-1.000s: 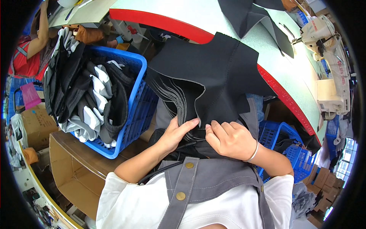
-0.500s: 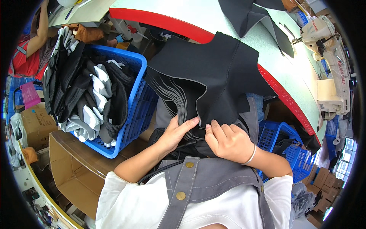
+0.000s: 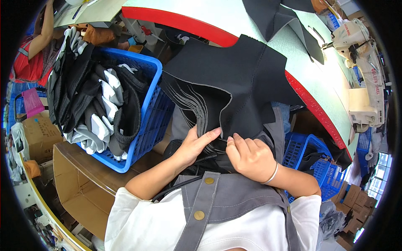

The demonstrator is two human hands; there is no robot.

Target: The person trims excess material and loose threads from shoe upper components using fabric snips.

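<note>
A stack of black cut fabric pieces (image 3: 234, 83) drapes from the pale green table (image 3: 234, 21) with a red edge down onto my lap. My left hand (image 3: 194, 144) lies flat on the fanned lower edges of the stack, fingers extended. Beside it, my right hand (image 3: 249, 157) pinches the bottom edge of the top black piece between thumb and fingers. A thin white band circles my right wrist. I wear a grey apron with brass snaps over a white shirt.
A blue plastic crate (image 3: 144, 121) full of black, grey and white garments stands at my left on a brown cardboard box (image 3: 79, 184). Another blue crate (image 3: 310, 154) sits at my right. A white sewing machine (image 3: 360, 62) stands on the table. A person in red (image 3: 35, 50) is at far left.
Both hands have shifted slightly up along the lower edge of the black stack; my right fingers have closed on the top piece's edge. The stack itself lies much as before.
</note>
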